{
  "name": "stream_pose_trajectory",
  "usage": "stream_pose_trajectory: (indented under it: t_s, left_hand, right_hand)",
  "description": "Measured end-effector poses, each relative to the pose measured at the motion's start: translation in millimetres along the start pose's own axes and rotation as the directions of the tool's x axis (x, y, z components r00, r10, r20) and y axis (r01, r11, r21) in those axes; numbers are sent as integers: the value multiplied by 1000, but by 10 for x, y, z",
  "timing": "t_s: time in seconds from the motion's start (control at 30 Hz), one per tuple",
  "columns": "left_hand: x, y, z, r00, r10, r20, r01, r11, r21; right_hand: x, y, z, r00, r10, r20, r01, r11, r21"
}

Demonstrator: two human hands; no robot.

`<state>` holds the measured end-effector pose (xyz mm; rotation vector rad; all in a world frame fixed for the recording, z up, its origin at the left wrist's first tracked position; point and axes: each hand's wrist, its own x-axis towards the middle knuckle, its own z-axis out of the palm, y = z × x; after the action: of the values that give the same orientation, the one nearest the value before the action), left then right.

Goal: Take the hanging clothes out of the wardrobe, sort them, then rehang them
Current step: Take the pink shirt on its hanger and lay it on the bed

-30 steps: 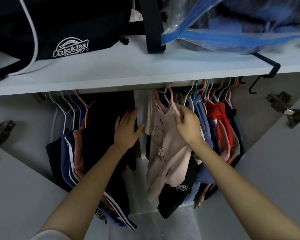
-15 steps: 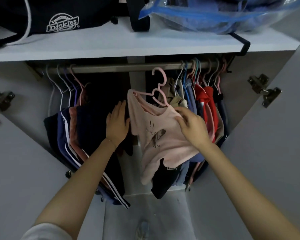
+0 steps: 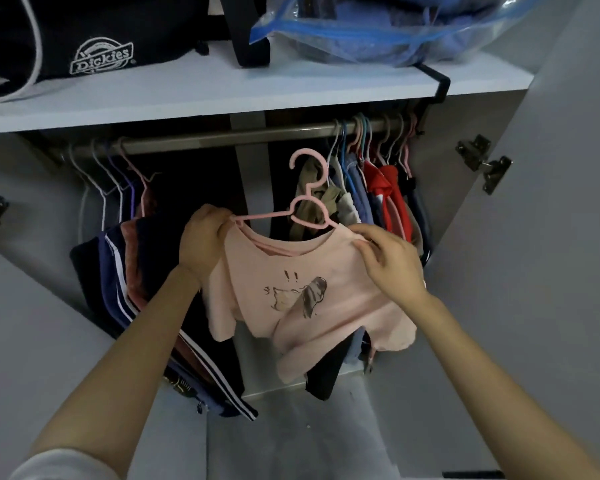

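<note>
A pale pink T-shirt (image 3: pixel 291 292) with a small cat print hangs on a pink hanger (image 3: pixel 307 206), which is off the metal rail (image 3: pixel 222 136) and held in front of the wardrobe. My left hand (image 3: pixel 201 244) grips the shirt's left shoulder at the hanger's end. My right hand (image 3: pixel 388 261) pinches the right shoulder. Dark navy and rust clothes (image 3: pixel 125 271) hang on the rail's left side. A bunch of blue, red and khaki clothes (image 3: pixel 378 195) hangs on its right side.
The white shelf (image 3: pixel 222 95) above the rail carries a black Dickies bag (image 3: pixel 101 46) and a clear blue-zip storage bag (image 3: pixel 378 29). Both wardrobe doors stand open, with hinges (image 3: pixel 482 161) at the right. A black hook (image 3: pixel 437 81) hangs over the shelf edge.
The pink shirt and its hanger came off the rail and toward me. My left hand left the dark clothes and took the shirt's left shoulder.
</note>
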<state>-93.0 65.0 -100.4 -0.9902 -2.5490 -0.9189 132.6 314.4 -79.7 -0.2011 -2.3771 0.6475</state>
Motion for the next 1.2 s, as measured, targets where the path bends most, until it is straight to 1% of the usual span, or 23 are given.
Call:
stream_pose_trajectory:
  t_s: [0.07,0.17,0.27,0.37,0.43,0.5,0.57,0.7,0.8,0.87,0.93,1.0,1.07,1.2]
  left_hand:
    - [-5,29,-22,995,88,37,-87,996,-15]
    - [-81,94,10,980,182,81,-175,981,-84]
    - [-172,123,55,961,237,146,-217,966,-141]
    - [-282,168,63,945,284,161,-249,946,-208]
    - [-363,242,73,925,331,186,-272,919,-284]
    - [-424,317,105,893,375,249,-278,895,-350]
    - [-477,359,147,869,383,313,-249,886,-392]
    - [-713,450,227,816,427,389,-223,854,-470]
    - [-914,543,343,799,473,372,-265,832,-488]
    - [-1015,624,408,791,485,373,-292,835,-466]
    - [-1086,718,450,782,497,376,-313,835,-453]
    - [-1177,873,490,764,537,359,-350,811,-469]
    - [-1239,994,527,750,572,332,-395,790,-469]
    - [-1486,1364,671,685,654,321,-472,734,-488]
  right_hand:
    - [-103,16,-46,997,71,-39,-71,997,-1]
    - [-275,0,-78,984,171,-41,-172,985,-9]
    - [-494,-54,-86,973,222,-62,-224,974,-26]
    - [-738,-108,-120,955,278,-101,-283,959,-36]
    - [-896,-143,-153,944,314,-104,-320,946,-49]
    - [-1045,-186,-185,930,353,-97,-360,931,-60]
    - [-1213,-232,-221,912,399,-95,-405,912,-60]
    - [-1574,-283,-257,885,459,-74,-464,881,-93]
    - [-1816,-315,-301,867,497,-46,-499,862,-92]
    - [-1948,-368,-379,840,543,11,-540,837,-86]
    - [-2049,-419,-450,805,592,43,-583,801,-133]
    - [-2200,-462,-564,758,652,5,-639,745,-191]
    - [-2362,-482,-658,734,678,-33,-663,706,-247]
    - [-3004,-490,-930,674,734,-77,-730,648,-215]
